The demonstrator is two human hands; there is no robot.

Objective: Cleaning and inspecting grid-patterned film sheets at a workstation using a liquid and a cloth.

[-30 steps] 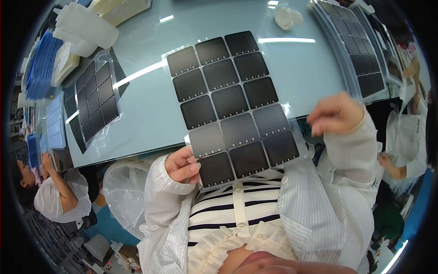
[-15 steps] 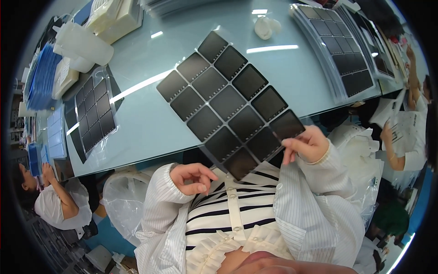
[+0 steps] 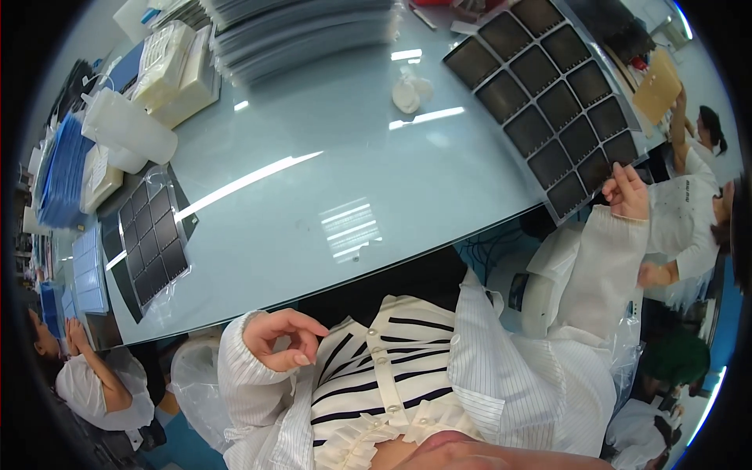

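A stiff-looking sheet of dark squares [image 3: 548,94], set in rows with pale gaps and light marks along the squares' edges, lies tilted over the right end of the table. My right hand [image 3: 627,193] pinches its near right corner between thumb and fingers. Beneath it the stack of similar sheets is mostly hidden; I cannot tell whether the two touch. In front of my striped top, short of the table edge, my left hand [image 3: 283,339] is empty, its fingers loosely bent and apart from the thumb.
At the left of the glass-topped table [image 3: 298,227] lies another sheet of dark squares [image 3: 153,239]. Behind it stand a white plastic jug [image 3: 129,125] and blue sheets [image 3: 59,172]. A tall stack of sheets [image 3: 305,35] sits at the back, near a crumpled white wad [image 3: 409,92]. Co-workers sit at both sides.
My right hand has carried the sheet of dark squares from in front of me to the right end of the table. My left hand has drifted slightly left, still empty.
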